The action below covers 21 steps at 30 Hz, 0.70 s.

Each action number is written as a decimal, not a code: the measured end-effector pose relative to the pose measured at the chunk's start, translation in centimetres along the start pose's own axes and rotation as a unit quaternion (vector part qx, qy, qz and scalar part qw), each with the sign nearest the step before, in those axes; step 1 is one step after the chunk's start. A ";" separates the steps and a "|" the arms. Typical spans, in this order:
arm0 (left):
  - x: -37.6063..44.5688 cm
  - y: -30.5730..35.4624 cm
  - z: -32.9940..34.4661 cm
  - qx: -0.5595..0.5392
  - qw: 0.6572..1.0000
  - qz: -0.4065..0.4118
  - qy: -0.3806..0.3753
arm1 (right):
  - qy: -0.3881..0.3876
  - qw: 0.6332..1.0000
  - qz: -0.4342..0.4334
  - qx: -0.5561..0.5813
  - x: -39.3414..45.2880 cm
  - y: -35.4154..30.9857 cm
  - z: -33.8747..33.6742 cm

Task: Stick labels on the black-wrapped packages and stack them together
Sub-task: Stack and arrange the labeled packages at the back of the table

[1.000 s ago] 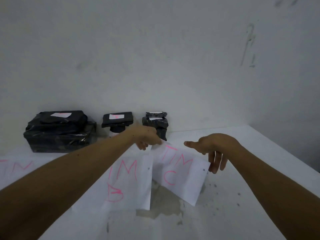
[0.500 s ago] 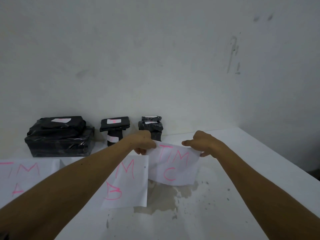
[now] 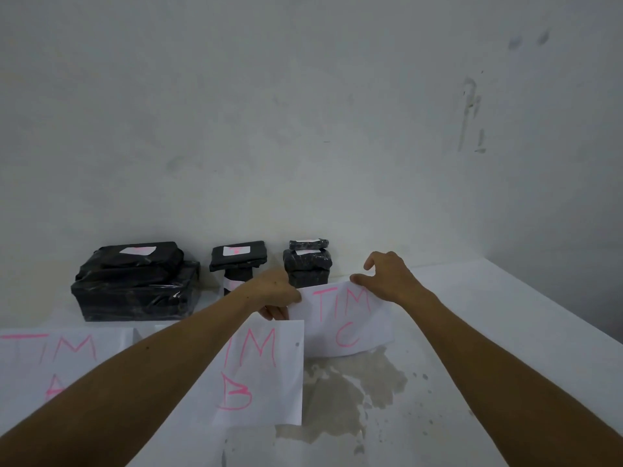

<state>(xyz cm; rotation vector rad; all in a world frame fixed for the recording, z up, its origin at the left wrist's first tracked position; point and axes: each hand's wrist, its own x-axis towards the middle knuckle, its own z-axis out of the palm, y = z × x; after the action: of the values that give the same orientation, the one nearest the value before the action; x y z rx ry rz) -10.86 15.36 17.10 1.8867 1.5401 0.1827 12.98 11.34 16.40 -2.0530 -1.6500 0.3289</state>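
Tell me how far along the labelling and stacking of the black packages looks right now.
Mostly done, it seems. Three stacks stand against the wall: the large left stack, the middle stack and the right stack, each with a white label on top. In hand: the left hand and right hand pinch the TIM C sheet by its top edge. Left: laying that sheet down like the TIM B sheet.

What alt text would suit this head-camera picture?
Two hands, left and right, pinch the top edge of a white sheet marked TIM C on a white table. Three stacks of black-wrapped packages stand against the wall behind.
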 end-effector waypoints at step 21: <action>2.8 1.4 0.2 0.024 0.999 0.020 -0.013 | 0.003 0.997 0.064 0.034 2.8 3.8 2.5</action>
<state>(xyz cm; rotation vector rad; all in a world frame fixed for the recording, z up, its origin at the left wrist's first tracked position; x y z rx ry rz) -8.83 17.77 16.87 1.9509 1.5017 0.1404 15.72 13.94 12.64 -2.1118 -1.4863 0.4158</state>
